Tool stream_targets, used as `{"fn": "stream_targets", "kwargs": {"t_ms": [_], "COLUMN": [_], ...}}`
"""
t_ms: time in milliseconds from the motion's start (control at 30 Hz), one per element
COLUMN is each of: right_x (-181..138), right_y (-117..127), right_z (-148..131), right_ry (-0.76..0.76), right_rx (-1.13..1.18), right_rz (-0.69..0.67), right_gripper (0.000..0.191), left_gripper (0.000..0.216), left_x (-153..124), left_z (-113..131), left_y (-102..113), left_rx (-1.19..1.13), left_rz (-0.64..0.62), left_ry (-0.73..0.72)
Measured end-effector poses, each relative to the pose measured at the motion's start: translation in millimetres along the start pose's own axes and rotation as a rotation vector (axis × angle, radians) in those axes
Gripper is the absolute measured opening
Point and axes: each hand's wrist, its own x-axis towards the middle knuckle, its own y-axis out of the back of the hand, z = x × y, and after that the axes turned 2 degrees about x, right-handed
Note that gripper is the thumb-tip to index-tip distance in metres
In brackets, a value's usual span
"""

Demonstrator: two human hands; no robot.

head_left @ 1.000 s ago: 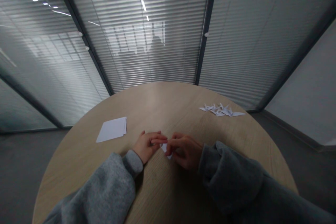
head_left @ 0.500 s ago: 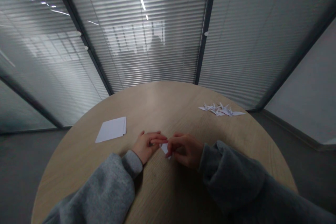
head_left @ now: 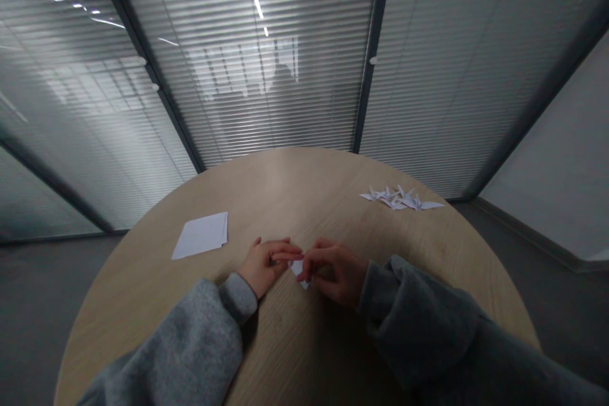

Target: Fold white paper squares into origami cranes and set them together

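A small folded piece of white paper (head_left: 299,271) lies on the table between my two hands, its lower point showing and its upper part covered by fingers. My left hand (head_left: 267,264) rests at its left side, fingers reaching right and their tips holding the paper's top. From the right, my right hand (head_left: 335,271) has its fingers bent, with the tips on the paper's right edge. The fingertips of both hands nearly meet above it.
Flat white sheets (head_left: 200,236) lie stacked at the left of the round wooden table (head_left: 290,187). Several folded white paper cranes (head_left: 400,198) sit in a group at the back right. Beyond the table's far edge stand glass panels with blinds (head_left: 285,120).
My right fingertips have shifted slightly to the left over the folded paper, and more of its lower point shows. My left hand stays nearly still.
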Motion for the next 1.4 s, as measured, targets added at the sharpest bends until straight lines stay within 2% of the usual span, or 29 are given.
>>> {"fn": "stream_targets", "kwargs": {"t_ms": [233,400,733,1033,1267,1400], "right_x": [-1.0,-0.9,0.1,-0.1,0.8,-0.4], "right_y": [9.4,5.5,4.0,5.2,7.7,6.9], "right_z": [-6.4,1.3,7.0,3.8,3.8,3.6], "right_ry": [0.007,-0.019,-0.020,-0.003,-0.035,-0.040], "right_rx": [0.074,0.015,-0.054,-0.032,-0.049,0.029], "right_rz": [-0.086,0.044,0.015,0.019,-0.019,-0.014], "right_gripper": [0.014,0.016,0.014,0.019,0.021,0.020], "left_gripper": [0.033,0.035,0.029,0.033,0.045,0.036], "left_x": [-0.7,0.6,0.8,0.3,0.9,0.4], "left_z": [2.3,1.6,-1.0,-3.2,-3.0,-2.1], "left_y": [0.6,0.9,-2.2,-1.6,-1.1,-1.5], "left_rx": [0.004,0.003,-0.001,0.002,0.019,0.001], "left_rz": [-0.002,-0.028,-0.007,-0.019,-0.021,-0.003], "left_ry": [0.003,0.008,-0.002,-0.022,-0.014,-0.020]}}
